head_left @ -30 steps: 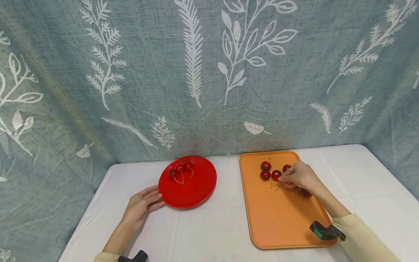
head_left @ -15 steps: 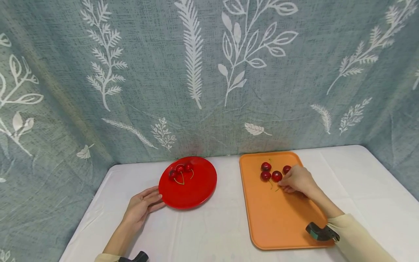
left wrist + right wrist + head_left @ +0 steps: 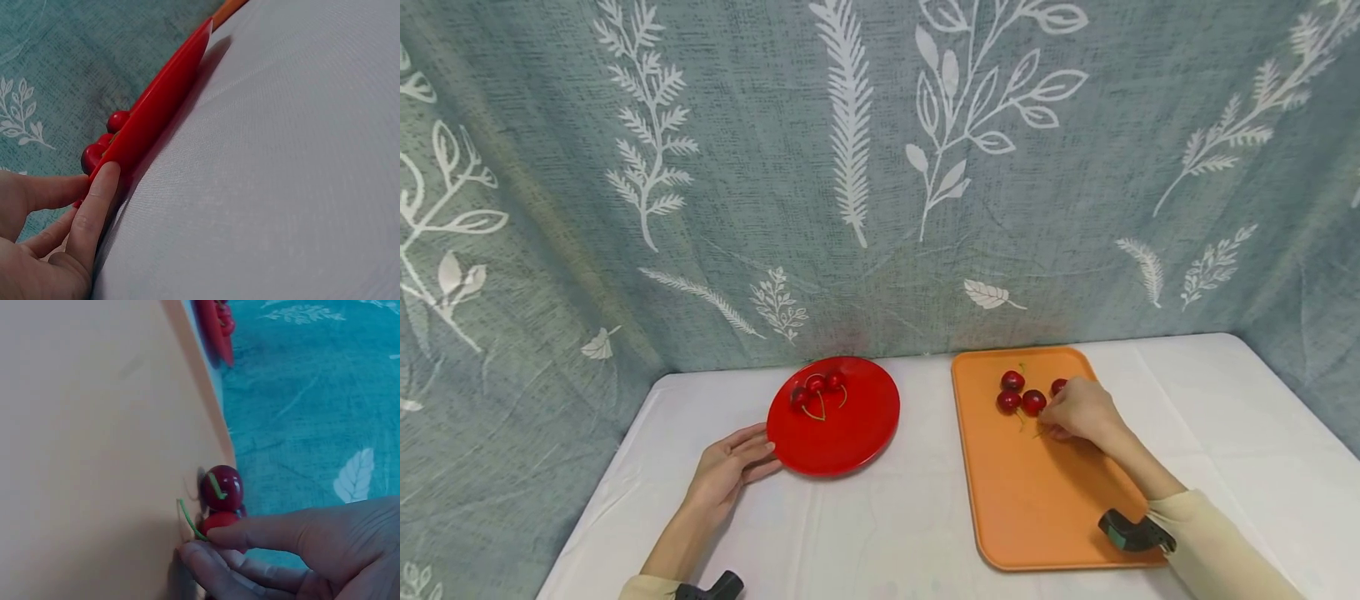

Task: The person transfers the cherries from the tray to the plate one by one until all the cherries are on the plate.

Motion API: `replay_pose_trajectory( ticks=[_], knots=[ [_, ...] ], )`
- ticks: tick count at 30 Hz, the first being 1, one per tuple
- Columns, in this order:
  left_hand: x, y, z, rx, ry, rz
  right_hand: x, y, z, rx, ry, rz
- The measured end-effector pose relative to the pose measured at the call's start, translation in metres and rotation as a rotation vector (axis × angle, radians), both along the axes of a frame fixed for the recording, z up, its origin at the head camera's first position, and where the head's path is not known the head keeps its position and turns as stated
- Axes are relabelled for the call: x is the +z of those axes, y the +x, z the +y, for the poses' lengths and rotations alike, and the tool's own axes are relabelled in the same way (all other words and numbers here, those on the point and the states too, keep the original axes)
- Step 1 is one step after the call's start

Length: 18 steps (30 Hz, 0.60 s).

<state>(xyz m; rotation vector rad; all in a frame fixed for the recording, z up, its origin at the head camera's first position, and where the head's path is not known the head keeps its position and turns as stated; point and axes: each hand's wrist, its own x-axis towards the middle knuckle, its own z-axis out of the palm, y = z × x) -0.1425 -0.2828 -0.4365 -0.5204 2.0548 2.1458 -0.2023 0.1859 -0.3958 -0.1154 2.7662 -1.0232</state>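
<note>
In the head view, the left hand (image 3: 722, 471) holds the left rim of a red plate (image 3: 842, 433). Three cherries (image 3: 816, 383) with stems lie near the plate's back edge. The left wrist view has the fingers (image 3: 100, 194) on both faces of the tilted plate (image 3: 156, 106). Over the orange tray (image 3: 1022, 508), the right hand (image 3: 1082, 410) has its thumb and fingertips together at a cherry (image 3: 1033, 402). Up close, they pinch at the base of the green stem (image 3: 189, 519), beside that cherry (image 3: 219, 522). Another cherry (image 3: 222, 487) sits next to it.
On the tray, two cherries (image 3: 1009, 401) lie left of the right hand and another (image 3: 1059, 386) is partly hidden behind it. A white cloth (image 3: 917, 500) covers the table between plate and tray. A patterned curtain (image 3: 887, 283) hangs behind.
The right hand has shifted slightly down and left, to the front right of the middle cherry. The left hand keeps its hold on the plate. The head view has turned slightly.
</note>
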Motion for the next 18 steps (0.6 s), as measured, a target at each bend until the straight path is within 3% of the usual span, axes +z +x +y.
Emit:
replay_pose_trajectory(
  ticks=[14, 18],
  knots=[
    [0.0, 0.0, -0.001, -0.006, 0.009, 0.008, 0.023, -0.008, -0.004, -0.017, -0.13, 0.053],
    [-0.001, 0.001, 0.0, -0.007, 0.012, 0.015, 0.025, -0.013, -0.016, -0.033, -0.222, 0.033]
  ],
)
